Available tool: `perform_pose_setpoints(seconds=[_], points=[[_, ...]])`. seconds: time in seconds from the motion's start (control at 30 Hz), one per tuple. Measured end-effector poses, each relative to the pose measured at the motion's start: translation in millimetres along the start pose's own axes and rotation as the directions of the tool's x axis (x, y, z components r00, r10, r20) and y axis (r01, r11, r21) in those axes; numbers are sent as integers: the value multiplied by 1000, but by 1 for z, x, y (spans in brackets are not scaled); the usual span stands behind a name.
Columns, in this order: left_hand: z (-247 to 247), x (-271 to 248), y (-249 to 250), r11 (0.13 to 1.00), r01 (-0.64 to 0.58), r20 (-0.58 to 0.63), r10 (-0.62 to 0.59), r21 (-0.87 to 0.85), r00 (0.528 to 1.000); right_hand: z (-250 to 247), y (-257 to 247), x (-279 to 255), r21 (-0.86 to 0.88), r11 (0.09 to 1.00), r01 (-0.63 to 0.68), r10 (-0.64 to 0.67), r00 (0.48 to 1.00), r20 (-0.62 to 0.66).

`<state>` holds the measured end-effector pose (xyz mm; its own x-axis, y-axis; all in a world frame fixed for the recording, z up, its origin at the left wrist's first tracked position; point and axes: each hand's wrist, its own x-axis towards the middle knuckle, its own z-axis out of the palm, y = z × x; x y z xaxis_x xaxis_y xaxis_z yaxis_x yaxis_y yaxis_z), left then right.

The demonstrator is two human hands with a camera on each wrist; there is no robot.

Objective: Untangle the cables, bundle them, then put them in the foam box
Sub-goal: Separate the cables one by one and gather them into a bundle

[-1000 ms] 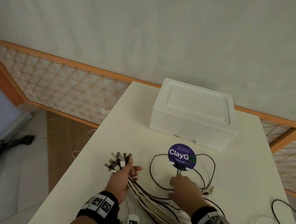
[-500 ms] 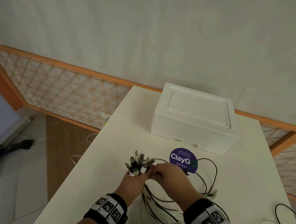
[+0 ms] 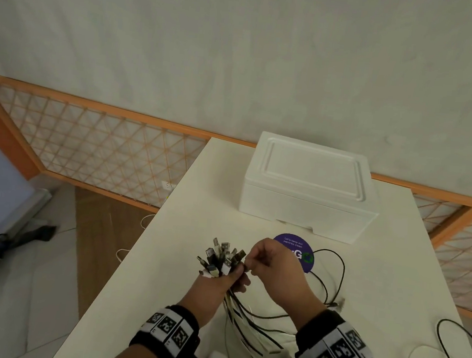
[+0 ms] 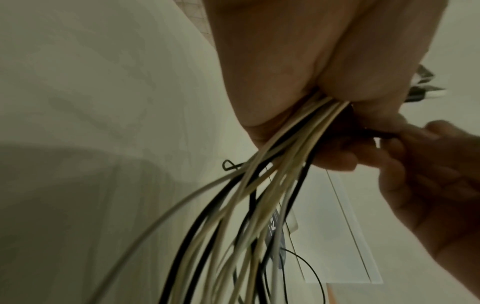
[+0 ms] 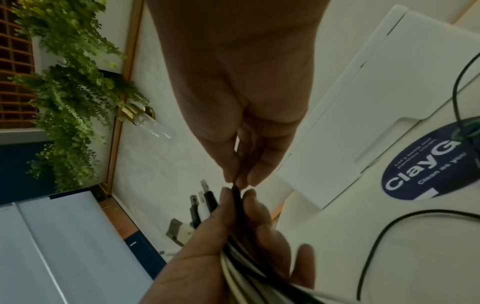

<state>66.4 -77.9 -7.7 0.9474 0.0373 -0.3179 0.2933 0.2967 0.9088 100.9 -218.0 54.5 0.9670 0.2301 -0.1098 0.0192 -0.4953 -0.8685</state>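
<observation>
On our white table (image 3: pixel 197 204) the lidded foam box (image 3: pixel 309 192) stands beyond a purple round sticker (image 5: pixel 426 164) reading "ClayG… Clean as you". Our left hand (image 3: pixel 214 290) grips the cables (image 4: pixel 259 195) below their fanned plugs, and our right hand (image 3: pixel 277 273) pinches one black cable end (image 5: pixel 235 195) beside them.

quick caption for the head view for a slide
Left hand grips a bundle of cables while right hand pinches one more black cable beside it, closed foam box behind.
</observation>
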Motion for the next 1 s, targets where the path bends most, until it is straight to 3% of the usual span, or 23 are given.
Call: perform_pose_setpoints(seconds=[0.1,0.3,0.43,0.5,0.6,0.77,0.9,1.0], points=[[2,-2,2,999,-41,52,40,19,998,1,-3,3,73,997,25,-20,998,-60],[6,1,1,998,-9,13,9,65,1000,8,-15,5,52,993,103,-102,995,-20],[11,-1,5,998,-42,-2,42,56,999,4,-9,5,50,979,197,-193,978,-74],[11,-1,6,996,-36,16,35,83,999,3,-6,3,-33,966,256,-254,966,42],[11,-3,9,982,-41,141,14,186,990,8,-7,2,-143,939,313,-270,928,258],[13,-7,18,945,-90,284,-4,315,959,15,-9,9,-264,853,450,-380,882,279],[8,-2,16,967,-86,255,23,240,967,13,-8,11,-244,844,478,-432,875,219],[9,-3,8,977,-73,188,34,202,982,16,-10,11,-261,808,529,-473,845,250]])
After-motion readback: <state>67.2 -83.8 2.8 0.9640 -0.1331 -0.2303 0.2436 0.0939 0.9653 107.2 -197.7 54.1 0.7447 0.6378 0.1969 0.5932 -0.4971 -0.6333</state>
